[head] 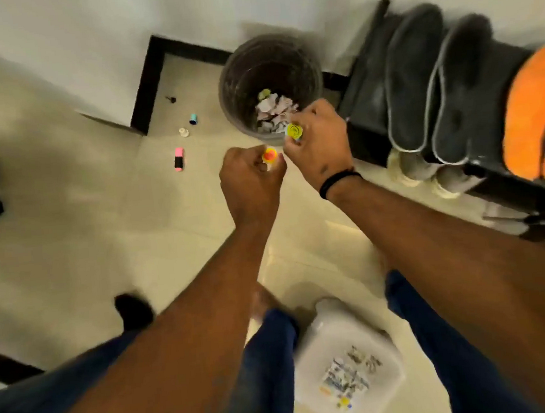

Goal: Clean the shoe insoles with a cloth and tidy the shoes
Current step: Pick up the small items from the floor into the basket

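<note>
The person stands over a grey waste bin [270, 84] with both arms stretched forward. The left hand [250, 178] has its fingers curled around a small object with an orange-red cap [269, 156]; the right hand [319, 136] has its fingers curled around a similar object with a yellow cap [294, 130], just at the rim of the bin. The picture is blurred, so what these objects are cannot be told.

The shoes are to the right: two dark grey slippers [417, 71] and an orange pair [536, 110] lie on top of a black shoe rack [365, 76], and light sneakers [409, 166] stand below. No cloth is visible.

It seems the person is clearing small litter near the rack. To do it well, each hand should come fully above the opening of the bin before the fingers let go, because the yellow-capped object is only at the edge and could fall outside. Some small items [179, 158] remain on the floor [68, 224] left of the bin.
</note>
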A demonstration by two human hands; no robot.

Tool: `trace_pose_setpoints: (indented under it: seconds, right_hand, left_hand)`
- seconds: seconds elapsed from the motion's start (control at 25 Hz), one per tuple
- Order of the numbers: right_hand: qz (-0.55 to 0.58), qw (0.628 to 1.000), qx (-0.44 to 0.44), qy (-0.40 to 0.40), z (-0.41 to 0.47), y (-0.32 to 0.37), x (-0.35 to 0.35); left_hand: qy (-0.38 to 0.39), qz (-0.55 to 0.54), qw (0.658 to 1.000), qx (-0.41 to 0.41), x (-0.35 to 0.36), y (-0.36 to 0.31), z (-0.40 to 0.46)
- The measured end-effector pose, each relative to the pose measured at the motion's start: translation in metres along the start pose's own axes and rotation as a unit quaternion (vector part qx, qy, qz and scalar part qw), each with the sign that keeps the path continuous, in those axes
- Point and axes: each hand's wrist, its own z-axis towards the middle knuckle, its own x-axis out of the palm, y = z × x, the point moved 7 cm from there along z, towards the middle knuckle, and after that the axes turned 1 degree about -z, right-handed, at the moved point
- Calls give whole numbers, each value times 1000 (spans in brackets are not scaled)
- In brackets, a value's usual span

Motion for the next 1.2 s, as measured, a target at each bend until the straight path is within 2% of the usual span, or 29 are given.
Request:
trace_pose_setpoints:
  seconds: [0.2,0.32,0.44,0.68,0.84,0.92,1.08,1.2]
  right_hand:
    - [45,982,126,-130,-67,-85,-192]
    - [69,960,194,-192,-108,-178,-300]
    - [80,944,234,-217,-152,-265,-391]
    - [65,895,310,-314,-248,-397,-526]
    - [25,860,320,-397,-302,-451,-580]
    - [-21,842,357,-405,-334,-486,-603]
    - [-87,820,452,-339,-379,-551,-627]
    - [-99,825,478,-285,-383,-581,-630]
  left_hand:
    - [83,-14,990,111,46,-158,-107]
    - [156,-33,974,162,122,-254,-183]
    - [222,-35,951,214,201,-343,-270]
    - [315,-73,893,312,318,-460,-417]
    - [304,-91,870,378,361,-502,-467]
    - [308,-59,847,430,381,-526,-495]
    - [341,61,775,528,434,-562,-548]
    - [359,173,722,566,474,-577,-570]
